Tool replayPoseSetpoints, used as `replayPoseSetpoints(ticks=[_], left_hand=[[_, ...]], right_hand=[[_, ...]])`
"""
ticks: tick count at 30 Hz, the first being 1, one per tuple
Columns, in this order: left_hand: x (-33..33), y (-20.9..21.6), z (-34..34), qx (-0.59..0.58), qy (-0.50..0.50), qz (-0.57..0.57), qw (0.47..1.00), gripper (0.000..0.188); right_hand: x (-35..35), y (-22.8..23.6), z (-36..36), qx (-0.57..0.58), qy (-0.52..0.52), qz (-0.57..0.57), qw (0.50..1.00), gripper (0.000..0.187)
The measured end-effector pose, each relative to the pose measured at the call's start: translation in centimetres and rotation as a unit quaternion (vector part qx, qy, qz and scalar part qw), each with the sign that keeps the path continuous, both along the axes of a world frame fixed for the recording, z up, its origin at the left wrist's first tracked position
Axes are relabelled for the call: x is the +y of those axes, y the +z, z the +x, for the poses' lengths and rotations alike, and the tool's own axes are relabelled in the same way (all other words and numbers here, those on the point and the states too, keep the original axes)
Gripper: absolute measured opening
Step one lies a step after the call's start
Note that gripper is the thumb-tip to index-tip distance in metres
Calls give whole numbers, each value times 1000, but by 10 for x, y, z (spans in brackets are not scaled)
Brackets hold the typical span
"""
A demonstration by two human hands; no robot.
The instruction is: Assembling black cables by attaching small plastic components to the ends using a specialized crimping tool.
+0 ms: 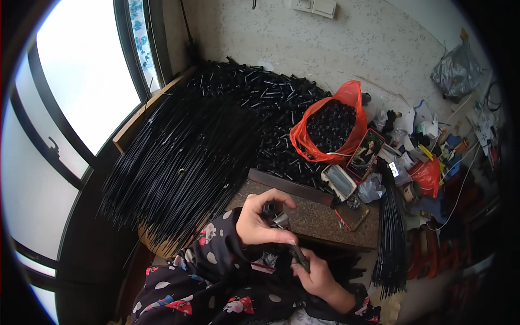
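Observation:
My left hand (260, 219) is curled, with thumb and fingers around a short black tubular piece (269, 208). A small silvery metal part (281, 220) shows beside the tube inside the same grip. Lower and to the right, my right hand (318, 275) is closed on a slim dark green handle-like piece (301, 259), whose upper end reaches my left thumb. What kind of tool it is cannot be made out. Both hands are above the near edge of a speckled brown tabletop (303, 208).
Long thin black rods (179, 157) lie fanned out at left. Behind them spreads a heap of short black tubes (260, 89). A red plastic bag (355, 97) holds small black pieces. At right are a phone (365, 154), a white-framed device (339, 182) and a hanging black bundle (391, 244).

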State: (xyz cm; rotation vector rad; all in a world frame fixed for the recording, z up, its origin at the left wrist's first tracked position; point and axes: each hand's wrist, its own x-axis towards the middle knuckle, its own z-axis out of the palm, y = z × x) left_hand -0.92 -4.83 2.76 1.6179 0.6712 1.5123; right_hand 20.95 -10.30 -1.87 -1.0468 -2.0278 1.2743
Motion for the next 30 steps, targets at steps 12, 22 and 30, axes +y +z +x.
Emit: replayPoseSetpoints(ticks=[12, 22, 30], left_hand=[[-5, -8, 21, 29, 43, -90, 995, 27], [0, -33, 51, -35, 105, -150, 983, 31], [8, -39, 52, 66, 64, -125, 988, 29]], right_hand=[[8, 3, 18, 160, 102, -373, 908, 42], [20, -28, 12, 184, -48, -262, 946, 10], [166, -86, 128, -246, -333, 264, 871, 30]])
